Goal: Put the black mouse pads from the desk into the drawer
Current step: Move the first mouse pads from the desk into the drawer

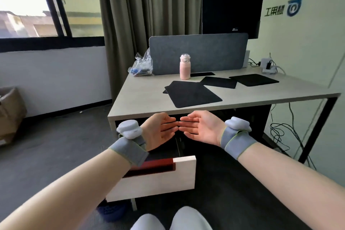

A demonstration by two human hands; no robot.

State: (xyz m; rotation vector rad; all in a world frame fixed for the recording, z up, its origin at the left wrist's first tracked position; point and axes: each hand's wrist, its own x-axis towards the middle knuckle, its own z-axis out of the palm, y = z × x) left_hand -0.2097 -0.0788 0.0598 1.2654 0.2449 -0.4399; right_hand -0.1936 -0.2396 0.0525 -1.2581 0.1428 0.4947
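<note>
While both arms stretch out below the desk edge, the left hand and right hand hang flat and released, palms facing, fingertips almost meeting, grasping nothing. Under them the drawer stands pulled out from the desk. Up on the desk lie the black mouse pads: the nearest pad overlapping another, the middle pad behind it, the far pad beyond, a pink bottle beside them

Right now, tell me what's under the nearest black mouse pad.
A second black pad's corner pokes out at the nearest pad's left edge, on the desk. The rest of it is covered.
</note>
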